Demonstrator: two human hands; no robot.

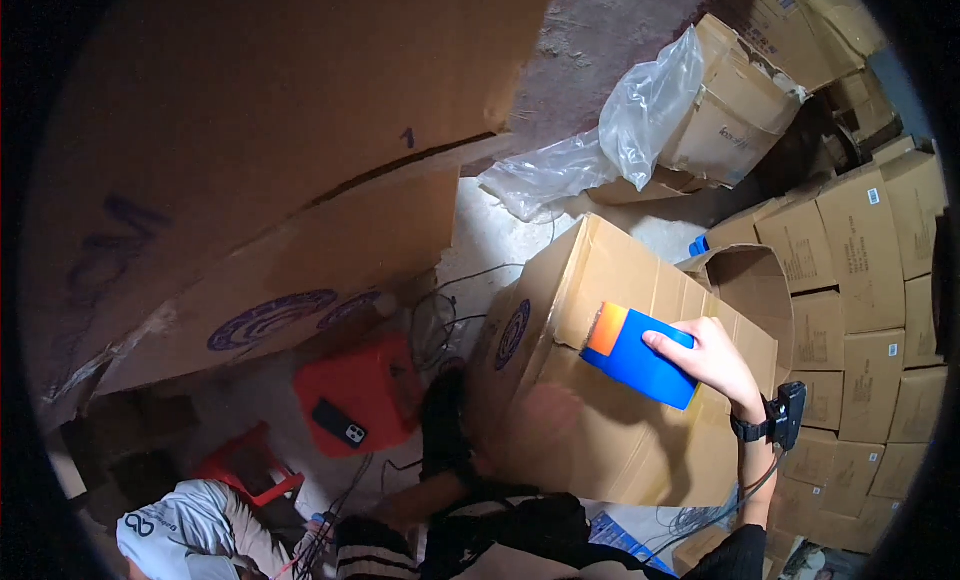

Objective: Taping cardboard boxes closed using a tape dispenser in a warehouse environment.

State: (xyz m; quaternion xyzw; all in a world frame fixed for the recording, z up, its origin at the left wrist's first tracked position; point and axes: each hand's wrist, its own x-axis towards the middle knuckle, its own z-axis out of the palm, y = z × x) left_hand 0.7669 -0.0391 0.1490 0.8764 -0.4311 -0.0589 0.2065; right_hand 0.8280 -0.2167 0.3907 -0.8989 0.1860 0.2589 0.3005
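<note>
Gripping a blue box (pixel 640 358), the right hand (pixel 712 362) presses it against the carton (pixel 600 420); left hand hidden.

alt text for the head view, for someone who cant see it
A person's right hand holds a blue and orange block against the top of a brown cardboard box, while the left hand presses its side. A red stool with a phone stands left; stacked cartons fill the right.
</note>
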